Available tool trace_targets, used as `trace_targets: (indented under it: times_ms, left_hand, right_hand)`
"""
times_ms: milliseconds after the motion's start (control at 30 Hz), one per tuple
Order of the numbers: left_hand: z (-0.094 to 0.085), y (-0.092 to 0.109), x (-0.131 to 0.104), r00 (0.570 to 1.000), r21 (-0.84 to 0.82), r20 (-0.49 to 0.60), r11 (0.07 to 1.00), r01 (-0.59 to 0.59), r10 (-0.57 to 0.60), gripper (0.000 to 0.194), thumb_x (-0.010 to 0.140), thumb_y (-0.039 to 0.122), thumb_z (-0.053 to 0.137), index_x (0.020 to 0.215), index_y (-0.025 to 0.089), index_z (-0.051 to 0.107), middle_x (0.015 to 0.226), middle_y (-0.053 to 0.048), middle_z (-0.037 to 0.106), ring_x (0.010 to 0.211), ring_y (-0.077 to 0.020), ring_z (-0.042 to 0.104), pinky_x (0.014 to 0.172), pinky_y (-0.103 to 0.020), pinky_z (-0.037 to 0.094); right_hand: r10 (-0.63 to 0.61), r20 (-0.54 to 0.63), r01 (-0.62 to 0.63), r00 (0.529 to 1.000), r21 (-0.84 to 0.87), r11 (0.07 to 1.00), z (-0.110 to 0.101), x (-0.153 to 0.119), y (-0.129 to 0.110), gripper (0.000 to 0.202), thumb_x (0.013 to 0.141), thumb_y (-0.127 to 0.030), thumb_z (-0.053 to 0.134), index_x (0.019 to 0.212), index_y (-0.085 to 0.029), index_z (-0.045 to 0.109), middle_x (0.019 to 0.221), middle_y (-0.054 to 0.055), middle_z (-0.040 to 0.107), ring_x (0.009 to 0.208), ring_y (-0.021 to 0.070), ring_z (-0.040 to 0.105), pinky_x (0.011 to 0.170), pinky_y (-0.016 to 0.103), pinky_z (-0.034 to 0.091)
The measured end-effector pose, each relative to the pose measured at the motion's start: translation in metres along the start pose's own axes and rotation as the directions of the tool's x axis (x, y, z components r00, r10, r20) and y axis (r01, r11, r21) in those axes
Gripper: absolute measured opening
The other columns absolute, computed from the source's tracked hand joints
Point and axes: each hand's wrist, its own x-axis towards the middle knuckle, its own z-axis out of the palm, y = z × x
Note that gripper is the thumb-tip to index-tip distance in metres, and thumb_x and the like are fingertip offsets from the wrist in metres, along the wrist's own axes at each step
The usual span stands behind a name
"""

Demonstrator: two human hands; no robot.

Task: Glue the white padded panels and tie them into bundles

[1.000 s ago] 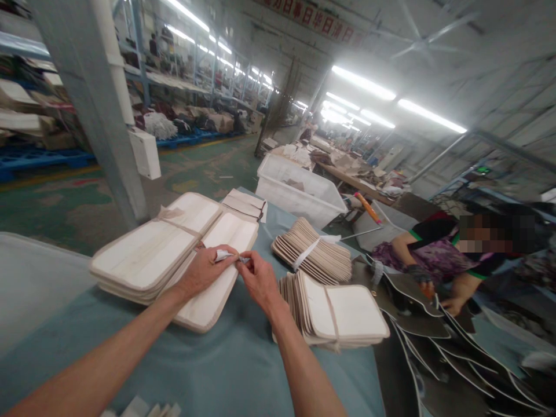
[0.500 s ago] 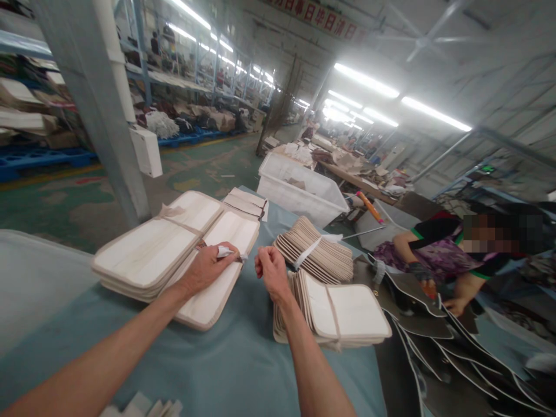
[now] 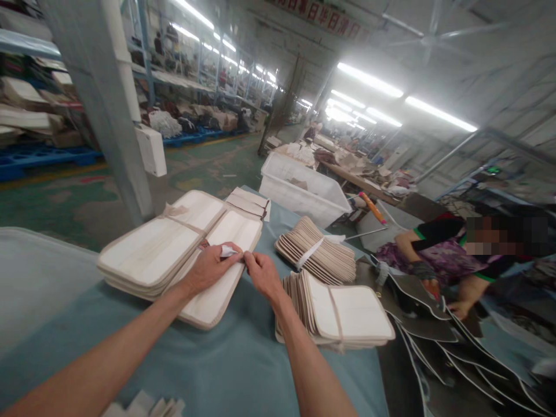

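Observation:
My left hand (image 3: pixel 207 270) rests on a stack of cream, rounded-corner panels (image 3: pixel 211 306) and pinches a white cloth strip (image 3: pixel 227 251). At that stack's right edge my right hand (image 3: pixel 264 275) is closed, its fingertips meeting those of my left hand; what it pinches is hidden. Against the stack's left side lies a thicker stack of similar panels (image 3: pixel 145 255), tied with a beige band (image 3: pixel 185 222). To the right of my right hand are a fanned bundle of panels (image 3: pixel 332 259) with a white tie and another bundle (image 3: pixel 365 310) bound by a beige strip.
A blue-grey cloth (image 3: pixel 226 359) covers the table. Dark panels with white edges (image 3: pixel 434 347) lie at the right, where a co-worker's gloved hand (image 3: pixel 428 281) handles them. Beyond the table stands a white bin (image 3: pixel 299 194). A metal post (image 3: pixel 102 110) rises at the left.
My right hand has moved left, from apart at the table to the stack's edge, where it meets my left fingertips. My left hand stays on the stack with the strip.

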Motion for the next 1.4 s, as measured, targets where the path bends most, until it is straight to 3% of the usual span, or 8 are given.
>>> trace_targets:
  times_ms: [100, 267, 500, 633, 800, 1067, 1233, 1400]
  left_hand:
    - [0.000, 0.002, 0.000, 1.000, 0.020, -0.007, 1.000, -0.007, 0.007, 0.029, 0.094, 0.044, 0.058, 0.089, 0.020, 0.074, 0.080, 0.000, 0.079, 0.079, -0.0198, 0.072, 0.077, -0.028, 0.054]
    - [-0.001, 0.008, -0.002, 0.998, 0.088, -0.044, 0.995, -0.039, 0.043, 0.027, 0.096, 0.038, 0.055, 0.085, 0.020, 0.072, 0.077, 0.000, 0.078, 0.074, -0.0181, 0.071, 0.076, -0.028, 0.053]
    - [0.001, 0.006, -0.004, 0.990, 0.163, -0.127, 0.985, -0.048, 0.069, 0.031, 0.098, 0.038, 0.050, 0.082, 0.020, 0.069, 0.080, -0.004, 0.075, 0.082, -0.0213, 0.069, 0.082, -0.034, 0.050]
    - [0.001, 0.004, -0.004, 0.984, 0.207, -0.152, 0.976, -0.064, 0.097, 0.028, 0.098, 0.037, 0.051, 0.082, 0.021, 0.068, 0.085, -0.005, 0.075, 0.086, -0.0232, 0.067, 0.087, -0.038, 0.048]
    - [0.002, 0.004, -0.005, 0.979, 0.251, -0.163, 0.965, -0.082, 0.125, 0.025, 0.097, 0.036, 0.052, 0.082, 0.022, 0.066, 0.083, -0.005, 0.073, 0.086, -0.0228, 0.066, 0.085, -0.037, 0.047]
    - [0.002, 0.006, -0.005, 0.971, 0.315, -0.191, 0.946, -0.078, 0.144, 0.023, 0.096, 0.033, 0.050, 0.079, 0.023, 0.060, 0.083, -0.005, 0.071, 0.084, -0.0228, 0.063, 0.084, -0.037, 0.046]
    - [0.000, 0.007, -0.006, 0.961, 0.345, -0.239, 0.937, -0.050, 0.139, 0.023, 0.095, 0.033, 0.050, 0.076, 0.023, 0.059, 0.081, -0.007, 0.069, 0.085, -0.0244, 0.062, 0.085, -0.039, 0.047]
    - [-0.002, 0.011, -0.006, 0.969, 0.344, -0.219, 0.938, -0.033, 0.115, 0.027, 0.094, 0.035, 0.048, 0.078, 0.022, 0.064, 0.083, -0.009, 0.073, 0.085, -0.0255, 0.065, 0.085, -0.040, 0.047]
  right_hand:
    - [-0.015, 0.009, 0.014, 1.000, 0.091, 0.996, 0.004, 0.002, 0.005, 0.047, 0.090, -0.058, 0.043, 0.057, -0.024, 0.045, 0.053, -0.005, 0.041, 0.053, 0.0121, 0.037, 0.052, 0.026, 0.031]
    - [-0.013, -0.141, 0.039, 0.990, 0.185, 0.982, 0.012, 0.001, 0.005, 0.040, 0.087, -0.052, 0.044, 0.058, -0.024, 0.042, 0.054, -0.005, 0.040, 0.054, 0.0120, 0.036, 0.053, 0.026, 0.030]
    - [-0.037, -0.271, 0.085, 0.962, 0.170, 0.982, 0.012, -0.006, -0.009, 0.037, 0.090, -0.043, 0.046, 0.059, -0.023, 0.048, 0.055, -0.005, 0.046, 0.058, 0.0135, 0.042, 0.059, 0.028, 0.031]
    - [-0.063, -0.317, 0.121, 0.946, 0.168, 0.978, 0.007, -0.006, -0.016, 0.036, 0.085, -0.042, 0.054, 0.057, -0.024, 0.042, 0.057, -0.005, 0.041, 0.061, 0.0136, 0.038, 0.061, 0.029, 0.029]
    - [-0.023, -0.239, 0.102, 0.971, 0.324, 0.941, 0.009, 0.000, -0.019, 0.035, 0.085, -0.050, 0.054, 0.062, -0.024, 0.049, 0.057, -0.005, 0.044, 0.057, 0.0130, 0.039, 0.054, 0.027, 0.031]
    - [0.112, -0.125, -0.024, 0.986, 0.554, 0.832, 0.026, 0.005, -0.004, 0.045, 0.087, -0.068, 0.042, 0.069, -0.026, 0.044, 0.049, -0.011, 0.026, 0.041, 0.0085, 0.015, 0.039, 0.024, 0.015]
    - [0.123, -0.193, -0.005, 0.973, 0.517, 0.856, 0.030, 0.003, 0.007, 0.039, 0.088, -0.059, 0.041, 0.067, -0.027, 0.042, 0.048, -0.011, 0.025, 0.042, 0.0096, 0.019, 0.042, 0.024, 0.020]
    - [0.013, -0.356, 0.124, 0.935, 0.359, 0.925, 0.034, 0.002, 0.011, 0.033, 0.088, -0.046, 0.046, 0.062, -0.026, 0.038, 0.058, -0.005, 0.041, 0.060, 0.0132, 0.039, 0.058, 0.027, 0.033]
